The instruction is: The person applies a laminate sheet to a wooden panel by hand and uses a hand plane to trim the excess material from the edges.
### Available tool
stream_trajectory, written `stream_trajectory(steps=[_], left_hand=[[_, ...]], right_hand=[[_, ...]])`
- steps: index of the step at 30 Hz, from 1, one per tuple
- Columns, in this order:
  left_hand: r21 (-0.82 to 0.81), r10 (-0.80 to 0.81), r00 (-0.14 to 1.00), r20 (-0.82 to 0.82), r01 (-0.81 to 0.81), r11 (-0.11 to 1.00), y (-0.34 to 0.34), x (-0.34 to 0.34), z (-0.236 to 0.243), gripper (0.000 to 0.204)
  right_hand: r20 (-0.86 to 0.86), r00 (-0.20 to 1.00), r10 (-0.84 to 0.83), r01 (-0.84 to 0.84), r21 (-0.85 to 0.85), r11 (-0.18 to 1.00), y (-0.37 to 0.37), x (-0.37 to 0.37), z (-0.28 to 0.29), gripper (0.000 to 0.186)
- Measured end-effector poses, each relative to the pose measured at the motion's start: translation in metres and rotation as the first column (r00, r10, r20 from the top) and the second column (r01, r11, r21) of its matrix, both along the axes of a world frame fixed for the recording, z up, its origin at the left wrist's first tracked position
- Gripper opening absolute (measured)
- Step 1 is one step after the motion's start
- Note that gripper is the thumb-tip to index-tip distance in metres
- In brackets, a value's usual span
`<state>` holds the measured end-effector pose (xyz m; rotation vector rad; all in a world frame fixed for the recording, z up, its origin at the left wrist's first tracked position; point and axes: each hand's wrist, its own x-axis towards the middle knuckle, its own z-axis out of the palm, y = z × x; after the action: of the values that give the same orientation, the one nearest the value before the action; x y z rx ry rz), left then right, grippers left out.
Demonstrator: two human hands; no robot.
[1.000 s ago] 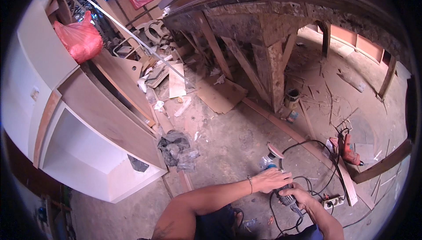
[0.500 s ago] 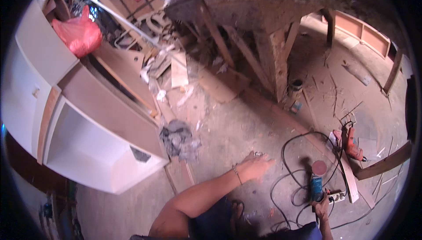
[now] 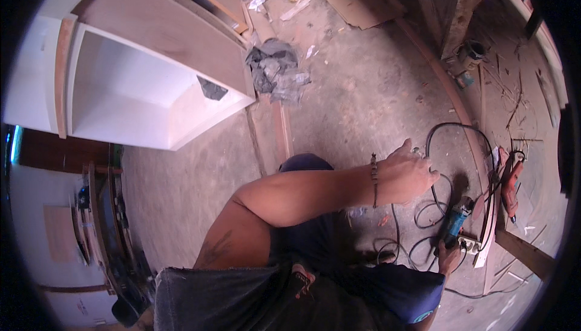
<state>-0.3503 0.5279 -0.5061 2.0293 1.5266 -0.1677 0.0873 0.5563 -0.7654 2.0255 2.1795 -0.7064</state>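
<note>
My right hand, at the lower right, is closed around the rear body of a blue angle grinder. A reddish-brown sanding disc on its head is turned nearly edge-on. Stretched across in front of me, my left hand holds nothing that I can see; thumb and fingers are apart. It hovers over the floor beside a loop of black cable, up and to the left of the grinder. A white power strip with plugs in it lies right by my right hand.
An orange drill lies on the floor at the right, near a wooden strip. At the left stands a white cabinet, with a crumpled grey plastic bag at its corner. Cardboard and a can are farther off.
The view has tilted down and shifted. My left hand has moved right, closer to the cable and grinder. In my right hand the grinder has turned, its disc going from face-on to nearly edge-on.
</note>
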Motion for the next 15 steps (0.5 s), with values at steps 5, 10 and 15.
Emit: stream_trajectory(steps=[5,10,15], left_hand=[[-0.004,-0.029,0.997,-0.076,0.029,1.0,0.009,-0.008,0.005,0.088],[-0.026,-0.036,0.999,-0.032,0.035,0.999,0.018,-0.016,-0.005,0.091],[-0.178,-0.046,0.999,-0.017,0.042,0.983,0.018,-0.024,-0.012,0.094]], right_hand=[[-0.252,0.951,-0.181,0.154,-0.124,0.98,0.002,-0.003,-0.003,0.053],[-0.087,0.985,-0.15,0.168,0.268,0.949,-0.014,0.0,-0.029,0.092],[-0.318,0.936,-0.152,0.296,0.477,0.828,-0.094,-0.019,-0.085,0.075]])
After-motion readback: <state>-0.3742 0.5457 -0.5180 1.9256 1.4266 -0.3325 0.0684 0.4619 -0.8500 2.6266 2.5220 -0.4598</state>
